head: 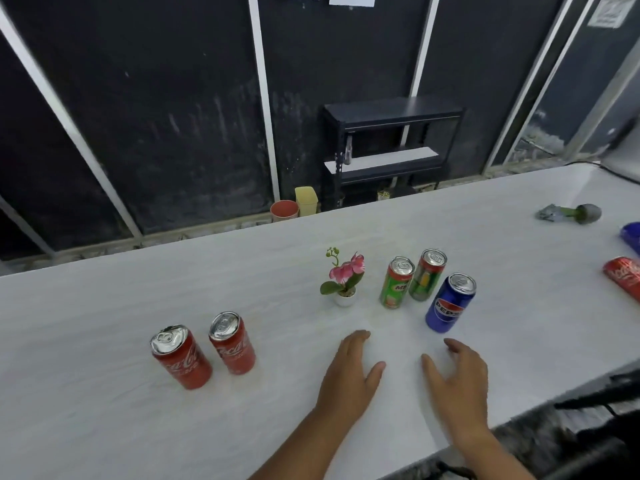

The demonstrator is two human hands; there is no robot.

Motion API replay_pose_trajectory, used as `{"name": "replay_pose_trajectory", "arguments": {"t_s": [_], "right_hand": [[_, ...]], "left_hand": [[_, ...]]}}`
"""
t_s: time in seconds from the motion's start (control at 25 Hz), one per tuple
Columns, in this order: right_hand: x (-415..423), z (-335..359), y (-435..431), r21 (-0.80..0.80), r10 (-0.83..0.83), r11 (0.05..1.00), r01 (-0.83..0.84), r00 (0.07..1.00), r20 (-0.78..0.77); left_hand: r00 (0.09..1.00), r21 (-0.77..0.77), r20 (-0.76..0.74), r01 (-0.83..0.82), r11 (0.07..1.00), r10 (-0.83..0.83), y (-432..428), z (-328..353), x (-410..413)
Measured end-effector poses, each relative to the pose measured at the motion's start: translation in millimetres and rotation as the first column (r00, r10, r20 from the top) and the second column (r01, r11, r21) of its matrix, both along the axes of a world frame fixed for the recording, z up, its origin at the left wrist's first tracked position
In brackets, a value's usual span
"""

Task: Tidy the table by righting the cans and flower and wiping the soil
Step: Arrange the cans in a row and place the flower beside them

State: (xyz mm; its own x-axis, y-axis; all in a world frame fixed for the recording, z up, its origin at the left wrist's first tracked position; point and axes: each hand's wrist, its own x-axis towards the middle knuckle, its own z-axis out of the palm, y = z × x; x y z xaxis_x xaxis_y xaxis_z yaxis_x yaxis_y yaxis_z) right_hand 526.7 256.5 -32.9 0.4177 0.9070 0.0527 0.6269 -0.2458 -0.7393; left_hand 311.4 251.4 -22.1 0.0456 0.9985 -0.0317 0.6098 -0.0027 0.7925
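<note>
Cans come first: the first red can (181, 356) is at nine o'clock from my left hand (349, 372). The second red can (232, 342) is just beside it, and both stand upright on the table (104, 427). At twelve o'clock from this hand stands the flower (343, 282) in its small white pot, also upright. My left hand lies flat, fingers straight, holding nothing. My right hand (457, 379) is near it, fingers spread and relaxed, also empty. At twelve o'clock from it stand the Milo can (397, 283), the green can (427, 275) and the Pepsi can (450, 303), close together. Far at two o'clock the lying can (623, 277) rests on its side. I judge it smooth, a little slippery and perhaps heavy if full, so I would grip it round the middle. Soil I cannot see.
</note>
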Motion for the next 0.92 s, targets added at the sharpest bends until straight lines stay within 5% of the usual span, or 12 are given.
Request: {"name": "replay_pose_trajectory", "arguments": {"t_s": [0.2, 0.6, 0.92], "right_hand": [[34.9, 7.2, 44.7, 0.050, -0.008, 0.998, 0.023, 0.962, -0.272], [35.7, 1.3, 64.2, 0.094, 0.006, 0.996, 0.000, 0.998, -0.063], [12.2, 3.5, 44.7, 0.078, 0.302, 0.952, -0.298, 0.952, -0.054]], "left_hand": [[0.993, -0.068, 0.099, -0.052, 0.996, 0.058, 68.9, 21.9, 44.4], [0.935, -0.034, 0.214, -0.282, 0.959, 0.282, 116.9, 25.3, 69.6], [0.877, -0.137, 0.354, -0.294, 0.946, 0.324, 32.2, 14.0, 8.0]]}}
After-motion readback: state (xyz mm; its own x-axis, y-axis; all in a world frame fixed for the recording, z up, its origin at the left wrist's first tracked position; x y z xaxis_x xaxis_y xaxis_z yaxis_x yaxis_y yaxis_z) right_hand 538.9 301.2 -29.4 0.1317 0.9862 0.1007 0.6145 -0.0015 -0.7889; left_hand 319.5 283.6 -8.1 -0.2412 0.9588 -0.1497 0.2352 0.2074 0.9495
